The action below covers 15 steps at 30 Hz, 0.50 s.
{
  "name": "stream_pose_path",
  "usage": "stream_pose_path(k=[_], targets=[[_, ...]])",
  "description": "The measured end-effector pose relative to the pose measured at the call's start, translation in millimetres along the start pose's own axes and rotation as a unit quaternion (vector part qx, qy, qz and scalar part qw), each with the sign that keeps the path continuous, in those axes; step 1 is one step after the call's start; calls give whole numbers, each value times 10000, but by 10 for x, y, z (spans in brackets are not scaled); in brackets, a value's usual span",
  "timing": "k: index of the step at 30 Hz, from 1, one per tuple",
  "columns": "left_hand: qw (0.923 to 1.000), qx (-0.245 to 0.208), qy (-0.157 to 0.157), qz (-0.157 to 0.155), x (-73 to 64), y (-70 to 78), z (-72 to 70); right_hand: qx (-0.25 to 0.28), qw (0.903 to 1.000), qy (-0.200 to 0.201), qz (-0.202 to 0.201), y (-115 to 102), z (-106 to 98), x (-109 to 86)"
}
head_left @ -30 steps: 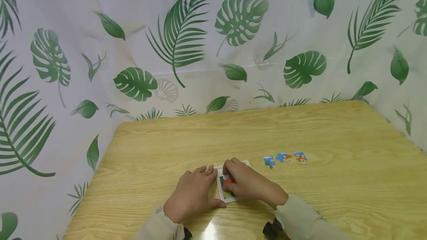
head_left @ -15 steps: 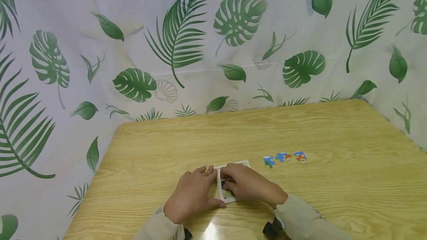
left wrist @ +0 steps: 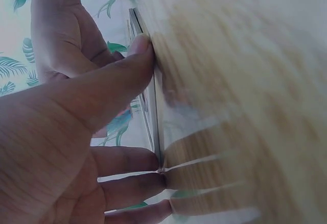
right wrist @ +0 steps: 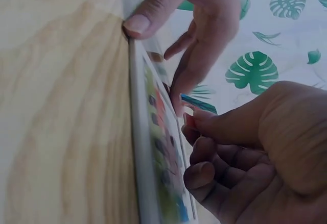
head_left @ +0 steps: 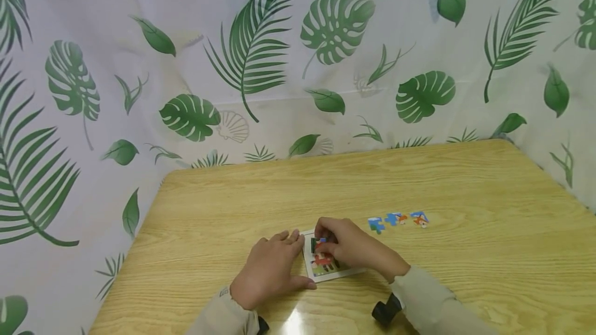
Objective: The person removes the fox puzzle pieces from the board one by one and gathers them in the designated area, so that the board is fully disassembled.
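A small jigsaw puzzle in a white-rimmed frame tray [head_left: 345, 273] lies flat on the table. My left hand [head_left: 272, 270] rests along its left side, fingers extended, with the thumb at the near corner. My right hand [head_left: 352, 243] is over the tray's upper part and pinches a jigsaw piece [right wrist: 198, 103] between thumb and fingers. In the right wrist view this piece shows blue and red and is held tilted, raised off the tray. Red and green fitted pieces [head_left: 321, 261] show in the tray's lower part; the right hand hides much of the rest.
Loose jigsaw pieces lie to the right of the tray: a blue and green one [head_left: 375, 225], a blue one with orange [head_left: 395, 219] and another blue and orange one [head_left: 419, 219]. A leaf-print curtain [head_left: 326, 66] hangs behind the wooden table [head_left: 223, 211].
My right hand has lifted and shifted right from the tray's left part, with a piece now showing in its pinch and more of the red picture uncovered. The left hand has stayed still.
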<state>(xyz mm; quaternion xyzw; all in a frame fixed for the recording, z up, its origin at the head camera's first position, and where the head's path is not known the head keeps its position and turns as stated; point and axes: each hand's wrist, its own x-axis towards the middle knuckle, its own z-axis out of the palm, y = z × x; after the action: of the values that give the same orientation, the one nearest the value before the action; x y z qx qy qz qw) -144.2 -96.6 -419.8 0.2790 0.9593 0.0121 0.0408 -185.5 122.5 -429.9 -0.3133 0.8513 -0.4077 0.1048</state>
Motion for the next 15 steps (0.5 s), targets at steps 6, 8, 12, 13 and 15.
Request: stream_pose_path(k=[6, 8, 12, 13, 15], targets=[[10000, -34, 1, 7, 1, 18, -20, 103, 9997, 208, -42, 57, -74, -80], [10000, -36, 4, -2, 5, 19, -21, 135, 9995, 279, -33, 85, -107, -121], [9999, -102, -36, -61, 8, 16, -14, 198, 9990, 401, -8, 149, -180, -223], [9999, -120, -44, -72, 10, 16, -11, 185, 9989, 432, -4, 165, -196, -249], [9998, -157, -50, -84, 8, 20, -8, 137, 9987, 481, 10, 193, -227, -298]])
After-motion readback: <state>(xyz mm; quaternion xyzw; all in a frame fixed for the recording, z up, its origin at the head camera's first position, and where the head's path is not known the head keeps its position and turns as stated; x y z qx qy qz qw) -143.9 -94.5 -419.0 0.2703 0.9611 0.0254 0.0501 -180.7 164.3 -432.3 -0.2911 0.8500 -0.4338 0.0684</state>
